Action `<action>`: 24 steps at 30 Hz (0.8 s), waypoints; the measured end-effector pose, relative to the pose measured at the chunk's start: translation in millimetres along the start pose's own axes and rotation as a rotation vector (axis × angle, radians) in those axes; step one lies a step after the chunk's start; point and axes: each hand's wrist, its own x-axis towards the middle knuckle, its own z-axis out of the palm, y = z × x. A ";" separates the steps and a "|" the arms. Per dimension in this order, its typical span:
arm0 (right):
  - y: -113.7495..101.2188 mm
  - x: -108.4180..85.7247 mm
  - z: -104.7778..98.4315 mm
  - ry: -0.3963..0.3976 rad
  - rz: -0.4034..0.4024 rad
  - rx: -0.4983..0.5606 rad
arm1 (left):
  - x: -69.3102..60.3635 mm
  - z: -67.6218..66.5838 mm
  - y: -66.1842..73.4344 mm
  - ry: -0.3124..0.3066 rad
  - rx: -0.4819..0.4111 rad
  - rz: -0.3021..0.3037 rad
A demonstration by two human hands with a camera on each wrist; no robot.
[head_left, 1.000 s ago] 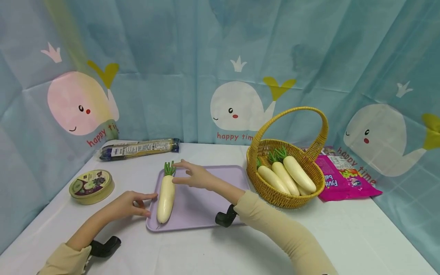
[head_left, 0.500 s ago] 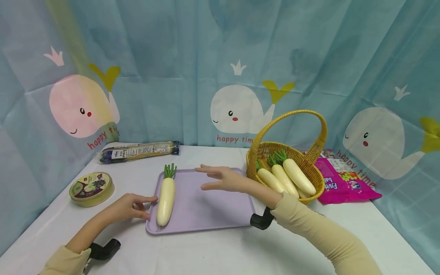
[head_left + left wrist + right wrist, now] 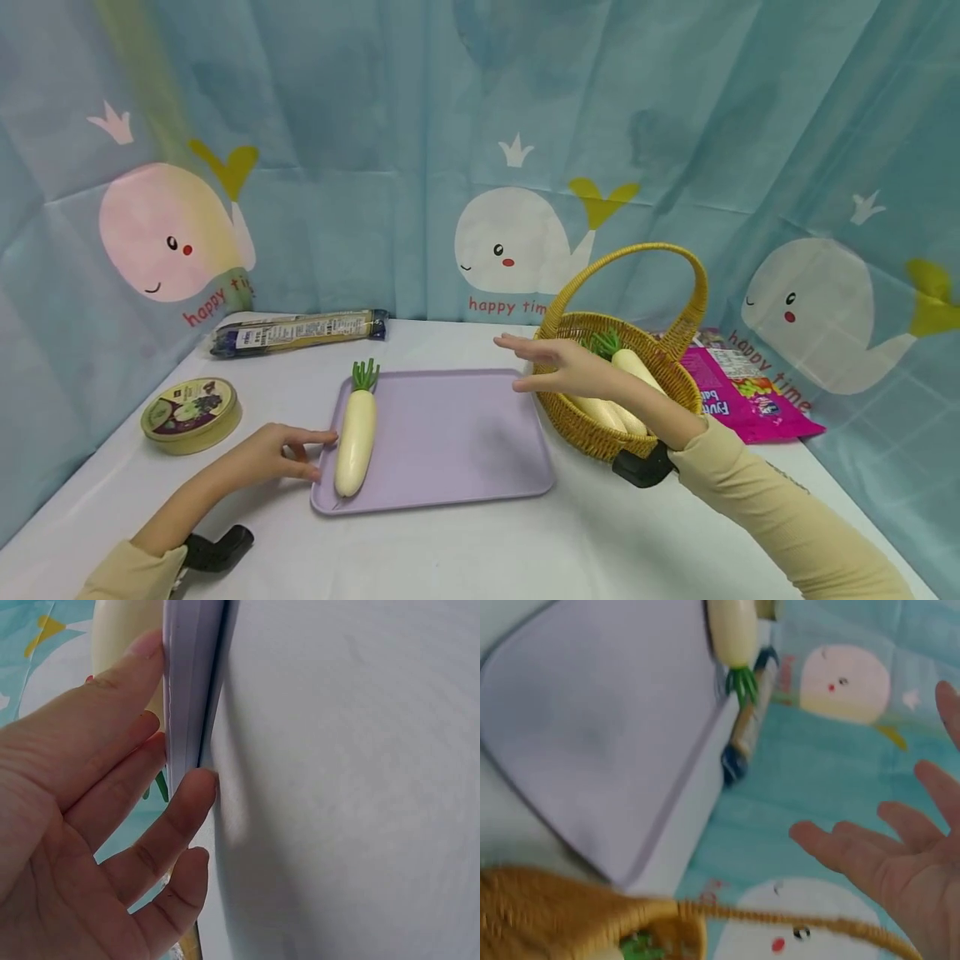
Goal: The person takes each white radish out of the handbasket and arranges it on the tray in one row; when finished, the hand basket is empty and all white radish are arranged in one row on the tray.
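A white radish (image 3: 356,442) with green stalks lies lengthwise along the left side of the lilac tray (image 3: 457,437). My left hand (image 3: 273,454) is at the tray's left edge; in the left wrist view its thumb and fingertips touch the rim (image 3: 189,682), fingers mostly extended. My right hand (image 3: 581,372) is in front of the wicker basket (image 3: 592,433), between the tray's right end and the basket's handle, fingers spread and holding nothing. Several more white radishes (image 3: 636,367) lie in the basket, partly hidden by my right hand and wrist.
At the left stands a round tin (image 3: 191,417). Behind it lies a clear packet of long sticks (image 3: 300,332). A pink candy bag (image 3: 742,396) lies beside the basket at the right. A blue curtain (image 3: 360,167) with whale prints hangs behind the white table (image 3: 450,554).
My right hand has drawn away from the radish on the tray and travelled right to the basket, with nothing in it. The left hand keeps its place at the tray's edge.
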 end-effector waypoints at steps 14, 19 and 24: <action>48.0 -52.3 -54.4 0.036 0.127 0.025 | 1.2 1.4 1.7 0.018 0.012 0.061; 70.8 -55.1 -69.5 0.097 0.175 -0.006 | 0.6 2.2 1.8 0.018 0.004 0.059; 83.9 -49.0 -83.6 0.132 0.222 -0.086 | -2.0 1.3 -1.4 0.024 0.007 0.033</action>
